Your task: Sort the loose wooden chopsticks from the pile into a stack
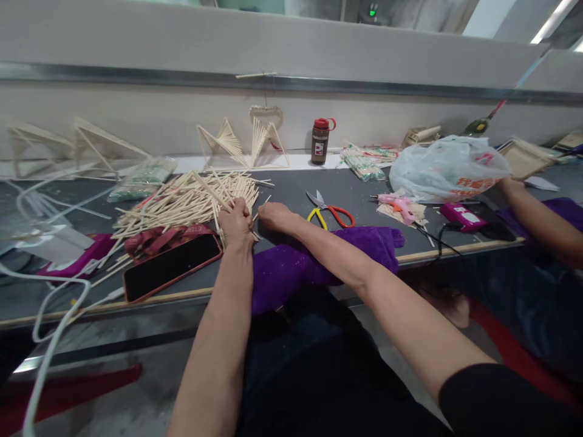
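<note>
My left hand [235, 223] is closed around a few thin wooden sticks [210, 189], which stick out up and to the left over the pile. Just to its right, my right hand [276, 216] is curled with the fingers turned down; whatever they pinch, if anything, is hidden. A large loose pile of wooden sticks [175, 203] spreads beside my left hand. Under my right forearm lies a purple cloth [291, 273] along the table edge. Scissors [328, 210] with one yellow and one red handle rest open to the right of my right hand.
A phone [173, 267] and a red strap [166, 240] lie at left near white cables [54, 340]. Stick frames [228, 142] and a bottle [320, 141] stand along the wall. At right are a pink glue gun [398, 205], a plastic bag [449, 170] and another person's arm [542, 218].
</note>
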`<action>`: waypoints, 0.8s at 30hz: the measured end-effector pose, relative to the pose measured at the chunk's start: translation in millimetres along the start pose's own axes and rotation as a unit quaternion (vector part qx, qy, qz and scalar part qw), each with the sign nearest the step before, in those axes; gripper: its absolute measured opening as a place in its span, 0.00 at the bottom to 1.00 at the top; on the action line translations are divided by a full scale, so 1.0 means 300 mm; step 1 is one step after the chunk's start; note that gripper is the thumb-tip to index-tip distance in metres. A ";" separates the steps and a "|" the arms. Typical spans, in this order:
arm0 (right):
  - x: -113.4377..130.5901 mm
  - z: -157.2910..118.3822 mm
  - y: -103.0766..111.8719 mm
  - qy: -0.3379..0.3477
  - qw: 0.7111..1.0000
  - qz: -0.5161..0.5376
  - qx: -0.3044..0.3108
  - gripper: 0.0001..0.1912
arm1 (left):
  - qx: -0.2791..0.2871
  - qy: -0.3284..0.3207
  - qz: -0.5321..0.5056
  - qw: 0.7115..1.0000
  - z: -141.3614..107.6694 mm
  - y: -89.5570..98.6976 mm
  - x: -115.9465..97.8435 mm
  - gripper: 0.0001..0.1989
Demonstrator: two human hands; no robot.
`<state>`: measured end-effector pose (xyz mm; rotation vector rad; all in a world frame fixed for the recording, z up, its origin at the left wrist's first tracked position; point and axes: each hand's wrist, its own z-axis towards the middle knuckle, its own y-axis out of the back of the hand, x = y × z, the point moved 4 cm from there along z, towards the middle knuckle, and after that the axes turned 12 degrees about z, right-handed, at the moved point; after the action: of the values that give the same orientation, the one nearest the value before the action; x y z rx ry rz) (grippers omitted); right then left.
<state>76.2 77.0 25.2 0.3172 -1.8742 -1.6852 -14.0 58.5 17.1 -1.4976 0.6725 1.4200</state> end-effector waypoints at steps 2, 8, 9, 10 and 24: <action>-0.009 0.011 -0.014 0.014 1.000 0.001 -0.028 0.16 | -0.002 -0.002 -0.007 1.000 0.002 0.003 0.004 0.10; -0.096 0.026 0.007 -0.026 0.994 0.053 -0.095 0.14 | -0.007 -0.003 -0.015 1.000 0.004 0.013 0.015 0.11; -0.122 0.022 0.025 -0.048 0.988 0.088 -0.119 0.12 | -0.008 -0.004 -0.016 1.000 0.003 0.015 0.015 0.11; -0.150 0.014 0.045 -0.070 0.976 0.145 -0.147 0.10 | -0.009 -0.003 -0.016 1.000 0.003 0.016 0.015 0.10; -0.240 -0.055 0.068 -0.112 0.775 0.604 -0.147 0.07 | 0.000 0.003 -0.013 1.000 -0.008 0.017 0.015 0.11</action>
<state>147.1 106.0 26.1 -1.0604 -1.3211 -1.0158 -16.8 55.2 11.3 -1.5068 0.6547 1.3968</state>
